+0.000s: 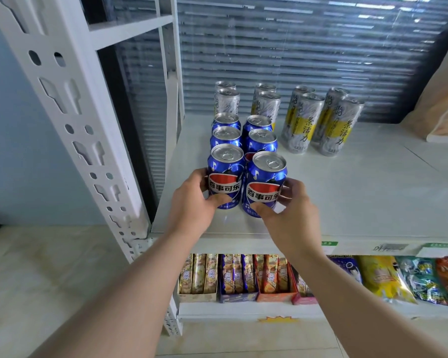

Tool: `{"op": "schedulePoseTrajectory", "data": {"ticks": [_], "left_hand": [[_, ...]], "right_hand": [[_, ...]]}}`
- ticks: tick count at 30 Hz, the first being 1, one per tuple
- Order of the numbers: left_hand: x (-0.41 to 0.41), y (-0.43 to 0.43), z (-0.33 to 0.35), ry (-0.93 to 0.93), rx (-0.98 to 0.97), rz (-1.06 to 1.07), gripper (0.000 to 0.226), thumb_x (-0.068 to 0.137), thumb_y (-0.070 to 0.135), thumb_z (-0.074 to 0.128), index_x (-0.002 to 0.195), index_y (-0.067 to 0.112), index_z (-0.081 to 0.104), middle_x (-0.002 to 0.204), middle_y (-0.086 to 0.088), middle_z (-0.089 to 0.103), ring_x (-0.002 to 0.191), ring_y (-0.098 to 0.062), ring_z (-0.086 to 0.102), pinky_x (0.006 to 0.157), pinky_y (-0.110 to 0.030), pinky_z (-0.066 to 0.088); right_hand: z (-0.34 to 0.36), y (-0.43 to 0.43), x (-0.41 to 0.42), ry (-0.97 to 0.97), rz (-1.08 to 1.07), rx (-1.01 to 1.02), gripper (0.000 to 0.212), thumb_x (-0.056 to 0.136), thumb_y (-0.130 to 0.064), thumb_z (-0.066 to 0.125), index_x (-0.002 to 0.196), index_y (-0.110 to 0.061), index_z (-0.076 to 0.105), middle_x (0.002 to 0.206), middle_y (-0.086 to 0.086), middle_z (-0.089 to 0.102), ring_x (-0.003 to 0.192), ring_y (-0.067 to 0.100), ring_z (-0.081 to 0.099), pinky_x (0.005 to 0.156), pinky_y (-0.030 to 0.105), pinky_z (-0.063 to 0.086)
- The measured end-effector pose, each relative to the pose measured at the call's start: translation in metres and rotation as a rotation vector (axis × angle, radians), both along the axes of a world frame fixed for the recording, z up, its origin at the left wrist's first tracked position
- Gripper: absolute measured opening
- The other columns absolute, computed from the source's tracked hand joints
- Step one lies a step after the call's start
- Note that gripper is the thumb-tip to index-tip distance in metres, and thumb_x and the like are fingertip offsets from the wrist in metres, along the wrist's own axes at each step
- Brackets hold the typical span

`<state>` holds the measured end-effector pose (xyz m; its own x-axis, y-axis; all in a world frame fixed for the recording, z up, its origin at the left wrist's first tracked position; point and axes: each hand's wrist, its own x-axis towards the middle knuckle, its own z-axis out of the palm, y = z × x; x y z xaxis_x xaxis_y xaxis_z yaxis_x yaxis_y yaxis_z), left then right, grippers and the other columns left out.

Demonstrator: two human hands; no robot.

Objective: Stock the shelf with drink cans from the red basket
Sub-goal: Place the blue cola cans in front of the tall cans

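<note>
I am gripping 2 upright blue cans near the shelf's (347, 192) front edge: my left hand (192, 200) is curling round the left can (224, 174), my right hand (292, 210) round the right can (265, 182), both heading their rows.

Under my fingers (219, 200) the blue cans (224, 174) are smooth, glossy printed metal; their lids (227, 152) are bare, bright silver metal. The tall cans (300, 122) behind are silvery metal with yellow print, less shiny. The shelf (360, 197) is smooth and white with a faint sheen, its upright (70, 112) white-painted metal. Below, the snack packs (380, 277) are crinkled glossy foil; the trays (237, 297) look like matt cardboard.
</note>
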<state>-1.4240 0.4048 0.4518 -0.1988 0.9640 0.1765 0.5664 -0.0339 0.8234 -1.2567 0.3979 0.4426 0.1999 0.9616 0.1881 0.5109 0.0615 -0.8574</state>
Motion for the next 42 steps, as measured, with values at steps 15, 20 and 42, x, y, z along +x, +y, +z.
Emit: {"op": "schedulePoseTrajectory", "data": {"ticks": [15,20,42], "left_hand": [[0.001,0.004,-0.005,-0.036,0.016,0.005,0.056,0.077,0.021,0.078,0.128,0.018,0.054,0.117,0.003,0.067,0.094,-0.003,0.056,0.082,-0.019,0.041],[0.0,0.005,-0.008,-0.039,0.024,-0.008,0.057,0.077,0.022,0.078,0.129,0.018,0.053,0.119,0.003,0.067,0.103,-0.009,0.061,0.084,-0.02,0.042],[0.004,0.006,-0.013,-0.07,0.017,0.012,0.064,0.077,0.023,0.078,0.134,0.019,0.048,0.125,0.001,0.064,0.115,-0.016,0.059,0.096,-0.029,0.045]], "right_hand": [[-0.004,0.01,-0.005,-0.028,-0.048,0.034,0.062,0.074,-0.024,0.082,0.127,-0.019,0.05,0.117,-0.006,0.065,0.095,0.006,0.056,0.077,0.023,0.044],[-0.006,0.01,-0.005,-0.026,-0.045,0.038,0.062,0.074,-0.026,0.082,0.126,-0.02,0.049,0.12,-0.004,0.064,0.105,0.012,0.06,0.081,0.025,0.047],[-0.003,0.012,0.002,-0.056,0.018,-0.005,0.071,0.075,-0.032,0.08,0.136,-0.023,0.044,0.13,-0.006,0.059,0.112,0.012,0.058,0.087,0.03,0.05]]}}
